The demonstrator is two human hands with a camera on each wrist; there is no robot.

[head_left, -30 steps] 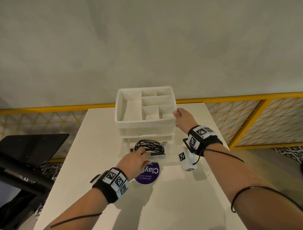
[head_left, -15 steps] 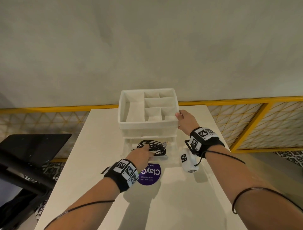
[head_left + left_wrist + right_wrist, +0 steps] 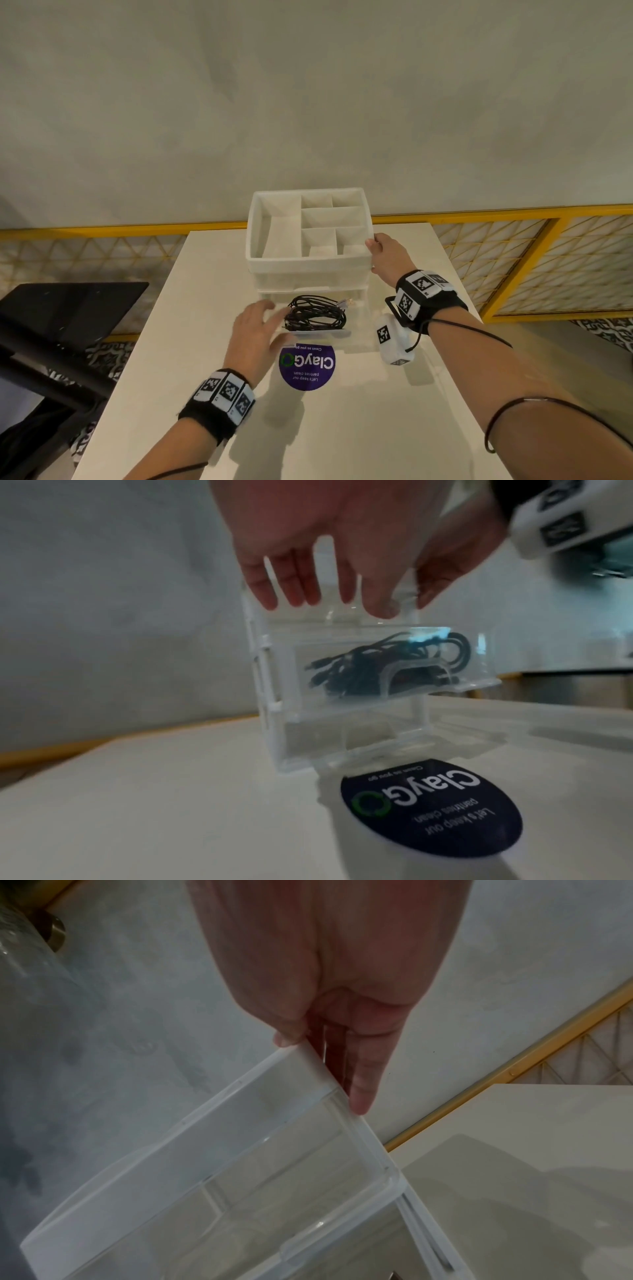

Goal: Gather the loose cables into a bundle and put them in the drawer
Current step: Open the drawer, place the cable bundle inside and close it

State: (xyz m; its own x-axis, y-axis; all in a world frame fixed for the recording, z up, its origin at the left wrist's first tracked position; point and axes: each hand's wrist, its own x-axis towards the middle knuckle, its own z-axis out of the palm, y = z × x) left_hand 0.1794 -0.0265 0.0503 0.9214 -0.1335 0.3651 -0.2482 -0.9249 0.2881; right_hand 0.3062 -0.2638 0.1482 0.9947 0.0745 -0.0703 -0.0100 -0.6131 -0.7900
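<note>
A bundle of black cables (image 3: 317, 313) (image 3: 387, 666) lies inside the pulled-out clear drawer (image 3: 318, 334) (image 3: 356, 702) of a white organizer (image 3: 308, 270) on the table. My left hand (image 3: 262, 323) (image 3: 342, 588) hovers with its fingers spread just left of and above the drawer's front, holding nothing. Over at the top tray's front right corner, my right hand (image 3: 383, 253) (image 3: 325, 1047) pinches the rim (image 3: 315, 1069), thumb on the inside and fingers down the outer wall. The tray's compartments hold nothing I can see.
A round purple sticker (image 3: 306, 366) (image 3: 431, 810) lies flat on the white table (image 3: 342, 428) in front of the drawer. Black furniture (image 3: 68, 315) stands off the table's left edge. A yellow lattice railing (image 3: 531, 267) runs behind and to the right.
My left hand has let go of the cable bundle, opened, and drawn back to the left out of the drawer. The cables stay in the drawer. My right hand keeps its hold.
</note>
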